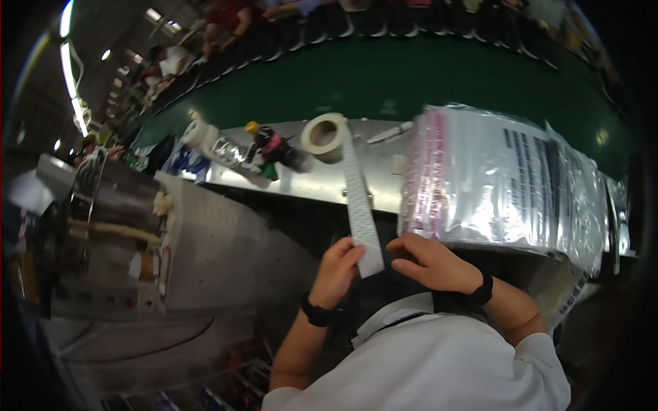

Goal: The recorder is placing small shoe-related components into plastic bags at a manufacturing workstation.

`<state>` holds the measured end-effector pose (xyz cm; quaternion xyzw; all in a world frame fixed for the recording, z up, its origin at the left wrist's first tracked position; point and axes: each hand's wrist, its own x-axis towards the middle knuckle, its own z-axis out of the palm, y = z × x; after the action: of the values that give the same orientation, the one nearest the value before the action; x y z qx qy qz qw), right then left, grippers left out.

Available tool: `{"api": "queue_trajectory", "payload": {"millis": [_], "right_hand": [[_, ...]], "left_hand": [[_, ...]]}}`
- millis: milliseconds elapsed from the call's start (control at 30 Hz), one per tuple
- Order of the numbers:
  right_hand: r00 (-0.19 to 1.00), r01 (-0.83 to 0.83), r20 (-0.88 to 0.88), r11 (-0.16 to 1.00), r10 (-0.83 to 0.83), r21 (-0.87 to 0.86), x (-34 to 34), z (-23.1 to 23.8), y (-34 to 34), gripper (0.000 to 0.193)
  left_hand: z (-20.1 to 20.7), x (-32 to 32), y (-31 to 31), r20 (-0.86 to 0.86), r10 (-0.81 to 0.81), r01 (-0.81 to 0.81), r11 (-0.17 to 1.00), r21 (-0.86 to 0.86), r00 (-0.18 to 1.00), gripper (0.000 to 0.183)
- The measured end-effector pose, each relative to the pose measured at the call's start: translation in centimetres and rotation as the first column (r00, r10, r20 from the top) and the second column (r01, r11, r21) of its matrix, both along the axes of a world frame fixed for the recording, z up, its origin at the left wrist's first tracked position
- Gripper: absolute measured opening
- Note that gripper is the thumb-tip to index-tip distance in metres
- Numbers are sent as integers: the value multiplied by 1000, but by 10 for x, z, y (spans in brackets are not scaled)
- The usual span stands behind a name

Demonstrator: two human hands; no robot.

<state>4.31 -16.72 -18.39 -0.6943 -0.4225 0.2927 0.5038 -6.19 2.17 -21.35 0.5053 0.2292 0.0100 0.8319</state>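
A roll of white labels [325, 135] lies on the steel shelf [384, 188], and its strip [360, 198] trails down toward me. My left hand [338, 269] pinches the strip's lower end [371, 259]. Beside it, my right hand [432, 262] has bent fingers reaching to the same end of the strip from the right; whether it grips the strip I cannot tell. A thick stack of clear plastic bags [500, 181] with pink edges and dark print rests on the shelf just above my right hand.
A dark drink bottle with a yellow cap [274, 145], a clear bottle [223, 151] and a pen [391, 131] lie on the shelf. A grey machine [199, 240] stands at left. A green conveyor belt [384, 75] runs behind, with other people seated beyond it.
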Motion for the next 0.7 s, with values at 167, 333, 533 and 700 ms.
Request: {"api": "queue_trajectory", "payload": {"millis": [167,333,533,700], "right_hand": [[745,22,-667,999,13,44,-11,-29,47,21],[701,70,-711,997,-59,-13,-16,-45,27,13],[935,84,-337,993,-109,-88,-29,-53,4,13],[995,-66,-76,993,59,-95,-25,-34,-13,16]], "left_hand": [[-5,-28,-6,48,102,-103,995,10,994,13],[-40,-44,-11,-50,-190,192,980,47,981,18],[-48,53,47,79,-37,39,999,-24,996,30],[-67,114,116,126,178,-188,980,73,976,27]]}}
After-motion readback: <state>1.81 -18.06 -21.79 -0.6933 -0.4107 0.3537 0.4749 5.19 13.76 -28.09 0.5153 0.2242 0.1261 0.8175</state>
